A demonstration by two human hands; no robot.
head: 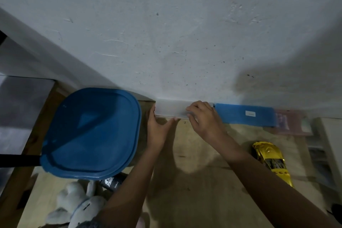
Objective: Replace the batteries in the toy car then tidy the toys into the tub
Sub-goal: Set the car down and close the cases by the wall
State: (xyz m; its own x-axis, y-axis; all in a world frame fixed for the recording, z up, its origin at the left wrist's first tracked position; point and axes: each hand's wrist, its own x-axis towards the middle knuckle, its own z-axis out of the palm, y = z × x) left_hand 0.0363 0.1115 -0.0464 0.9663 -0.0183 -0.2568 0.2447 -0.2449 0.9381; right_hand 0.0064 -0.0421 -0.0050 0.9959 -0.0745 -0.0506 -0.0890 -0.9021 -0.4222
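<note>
White translucent box (169,109) at 12 o'clock | we note left hand (157,131) spread, straight fingers and thumb touching its left corner | right hand (205,118) curls fingers over its right end | yellow toy car (272,161) at 4 o'clock, untouched | blue-lidded tub (90,131) at 9 o'clock | plush toy (77,201) at 7 o'clock

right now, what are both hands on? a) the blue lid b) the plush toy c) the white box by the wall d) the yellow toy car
C: the left hand and right hand both touch the white box against the wall; the yellow toy car lies apart, untouched.
</note>
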